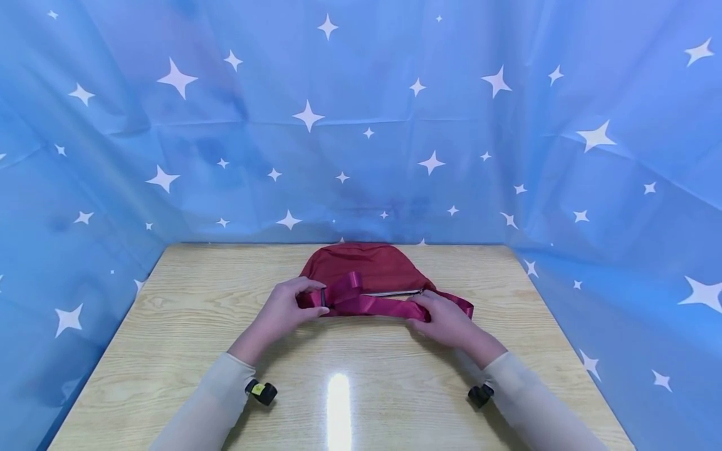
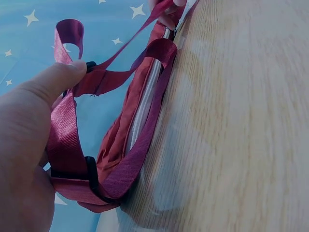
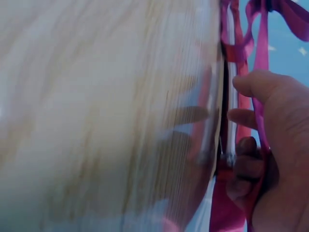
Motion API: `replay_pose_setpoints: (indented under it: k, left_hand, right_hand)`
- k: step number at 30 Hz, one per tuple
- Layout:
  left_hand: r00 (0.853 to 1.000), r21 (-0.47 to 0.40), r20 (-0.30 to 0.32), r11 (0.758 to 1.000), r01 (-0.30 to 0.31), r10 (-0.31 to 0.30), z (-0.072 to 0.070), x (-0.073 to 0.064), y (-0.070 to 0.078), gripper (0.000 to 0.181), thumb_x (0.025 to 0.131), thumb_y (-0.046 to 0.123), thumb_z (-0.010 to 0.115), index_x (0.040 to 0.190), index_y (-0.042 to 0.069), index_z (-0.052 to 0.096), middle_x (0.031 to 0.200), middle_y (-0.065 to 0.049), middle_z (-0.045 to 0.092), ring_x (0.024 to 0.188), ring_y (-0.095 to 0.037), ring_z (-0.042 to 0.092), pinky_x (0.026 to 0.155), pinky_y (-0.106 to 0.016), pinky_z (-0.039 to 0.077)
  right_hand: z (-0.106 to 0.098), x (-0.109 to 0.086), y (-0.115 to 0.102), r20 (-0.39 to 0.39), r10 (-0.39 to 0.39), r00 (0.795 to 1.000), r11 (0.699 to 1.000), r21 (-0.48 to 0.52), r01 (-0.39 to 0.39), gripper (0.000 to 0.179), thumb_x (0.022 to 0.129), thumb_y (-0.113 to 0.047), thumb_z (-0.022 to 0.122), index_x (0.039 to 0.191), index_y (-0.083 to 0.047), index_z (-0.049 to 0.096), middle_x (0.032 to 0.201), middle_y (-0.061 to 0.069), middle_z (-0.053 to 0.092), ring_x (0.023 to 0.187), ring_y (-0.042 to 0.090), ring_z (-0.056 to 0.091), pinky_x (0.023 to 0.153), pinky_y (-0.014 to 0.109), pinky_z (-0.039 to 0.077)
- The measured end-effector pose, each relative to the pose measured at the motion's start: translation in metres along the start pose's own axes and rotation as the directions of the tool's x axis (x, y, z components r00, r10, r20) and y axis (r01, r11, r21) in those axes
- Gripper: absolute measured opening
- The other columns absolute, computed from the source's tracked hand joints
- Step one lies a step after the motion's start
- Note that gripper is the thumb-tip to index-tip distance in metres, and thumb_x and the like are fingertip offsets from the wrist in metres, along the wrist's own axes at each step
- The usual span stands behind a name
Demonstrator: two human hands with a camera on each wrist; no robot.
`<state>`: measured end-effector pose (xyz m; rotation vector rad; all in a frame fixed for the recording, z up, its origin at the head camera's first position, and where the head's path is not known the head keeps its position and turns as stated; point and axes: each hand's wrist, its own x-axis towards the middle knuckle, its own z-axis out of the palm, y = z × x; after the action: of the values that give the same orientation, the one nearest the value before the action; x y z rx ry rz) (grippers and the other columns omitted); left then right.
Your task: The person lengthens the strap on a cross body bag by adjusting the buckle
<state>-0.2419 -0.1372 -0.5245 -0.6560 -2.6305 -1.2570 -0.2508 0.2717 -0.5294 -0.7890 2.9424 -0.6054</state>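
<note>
A red waist bag (image 1: 366,266) lies flat near the back of the table, its silver zipper (image 1: 392,293) along the front edge. A shiny magenta strap (image 1: 378,305) runs across its front in loops. At the left end my left hand (image 1: 286,307) pinches the strap beside a black slider (image 2: 91,67), the thumb on top; a second black slider (image 2: 91,174) sits lower on the webbing. My right hand (image 1: 442,316) holds the strap at the right end in its curled fingers. Its thumb and index finger (image 3: 244,117) reach toward the zipper, apart from each other.
The wood-grain table (image 1: 186,338) has a glossy surface with a bright light reflection (image 1: 339,410). Blue cloth (image 1: 366,188) with white stars hangs behind and at both sides. Black wrist cameras (image 1: 262,392) are strapped over pale sleeves.
</note>
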Motion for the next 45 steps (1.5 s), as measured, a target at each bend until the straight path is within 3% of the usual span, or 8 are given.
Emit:
replay_pose_setpoints:
  k: [4, 8, 15, 17, 21, 28, 38, 45]
  left_hand:
    - [1.0, 0.0, 0.0, 1.0, 0.008, -0.008, 0.001, 0.001, 0.0, 0.046, 0.089, 0.03, 0.097, 0.13, 0.019, 0.079, 0.124, 0.007, 0.076, 0.112, -0.016, 0.07, 0.096, -0.044, 0.059]
    - [1.0, -0.01, 0.005, 1.0, 0.01, -0.01, 0.001, 0.001, 0.0, 0.045, 0.089, 0.03, 0.097, 0.129, 0.02, 0.08, 0.122, 0.008, 0.076, 0.11, -0.016, 0.069, 0.094, -0.043, 0.059]
    - [1.0, -0.003, 0.008, 1.0, 0.007, -0.007, 0.004, 0.0, 0.001, 0.046, 0.089, 0.029, 0.097, 0.13, 0.018, 0.079, 0.125, 0.004, 0.076, 0.109, -0.016, 0.068, 0.094, -0.043, 0.059]
    - [1.0, -0.002, 0.009, 1.0, 0.012, -0.012, 0.005, 0.0, 0.001, 0.046, 0.089, 0.028, 0.097, 0.13, 0.017, 0.079, 0.125, 0.004, 0.075, 0.109, -0.016, 0.068, 0.094, -0.042, 0.059]
    - [1.0, -0.005, 0.015, 1.0, 0.014, -0.014, 0.005, 0.0, 0.001, 0.046, 0.089, 0.027, 0.097, 0.13, 0.017, 0.079, 0.125, 0.005, 0.076, 0.108, -0.016, 0.068, 0.094, -0.042, 0.059]
    - [1.0, -0.009, 0.015, 1.0, 0.02, -0.02, 0.004, 0.001, 0.0, 0.046, 0.09, 0.028, 0.096, 0.131, 0.019, 0.079, 0.126, 0.006, 0.075, 0.11, -0.016, 0.069, 0.096, -0.043, 0.058]
    - [1.0, -0.014, 0.021, 1.0, 0.021, -0.021, 0.001, 0.0, 0.003, 0.044, 0.09, 0.029, 0.096, 0.13, 0.019, 0.079, 0.122, 0.007, 0.076, 0.109, -0.016, 0.068, 0.094, -0.041, 0.058]
    - [0.998, -0.001, 0.026, 0.999, 0.05, -0.05, -0.002, 0.001, 0.004, 0.046, 0.09, 0.028, 0.096, 0.131, 0.016, 0.079, 0.127, 0.003, 0.076, 0.114, -0.019, 0.069, 0.098, -0.043, 0.058]
  right_hand:
    - [-0.002, -0.002, 0.004, 0.013, 0.011, 1.0, 1.0, 0.002, -0.011, 0.046, 0.097, -0.038, 0.087, 0.136, -0.019, 0.074, 0.127, 0.004, 0.069, 0.106, 0.02, 0.066, 0.093, 0.047, 0.058]
    - [0.002, -0.001, -0.002, 0.02, -0.039, 0.999, 0.999, 0.039, 0.038, 0.058, 0.097, -0.036, 0.088, 0.147, -0.015, 0.067, 0.132, 0.005, 0.066, 0.113, 0.022, 0.066, 0.1, 0.05, 0.057]
    - [0.021, 0.007, -0.029, 0.0, -0.118, 0.993, 0.978, 0.173, 0.116, 0.073, 0.097, -0.029, 0.089, 0.16, -0.013, 0.055, 0.155, 0.008, 0.056, 0.141, 0.032, 0.058, 0.113, 0.058, 0.051]
    - [0.026, 0.01, -0.035, -0.004, -0.119, 0.993, 0.976, 0.182, 0.118, 0.07, 0.099, -0.027, 0.087, 0.16, -0.016, 0.056, 0.151, 0.007, 0.057, 0.136, 0.029, 0.061, 0.11, 0.056, 0.053]
    - [0.031, 0.011, -0.038, -0.019, -0.139, 0.99, 0.976, 0.164, 0.14, 0.059, 0.101, -0.025, 0.086, 0.154, -0.02, 0.063, 0.131, 0.001, 0.059, 0.11, 0.017, 0.064, 0.094, 0.043, 0.058]
    - [0.022, 0.009, -0.038, -0.033, -0.195, 0.98, 0.978, 0.073, 0.197, 0.054, 0.097, -0.031, 0.089, 0.148, -0.027, 0.071, 0.115, -0.009, 0.054, 0.081, 0.006, 0.053, 0.07, 0.027, 0.048]
    - [0.007, 0.001, -0.023, -0.123, -0.201, 0.972, 0.977, 0.052, 0.209, 0.053, 0.093, -0.032, 0.093, 0.143, -0.029, 0.076, 0.111, -0.01, 0.052, 0.069, 0.001, 0.043, 0.06, 0.025, 0.04]
    - [-0.004, -0.005, -0.004, -0.077, -0.174, 0.982, 0.982, 0.059, 0.179, 0.052, 0.095, -0.031, 0.091, 0.145, -0.029, 0.075, 0.113, -0.009, 0.051, 0.068, 0.003, 0.041, 0.061, 0.025, 0.04]
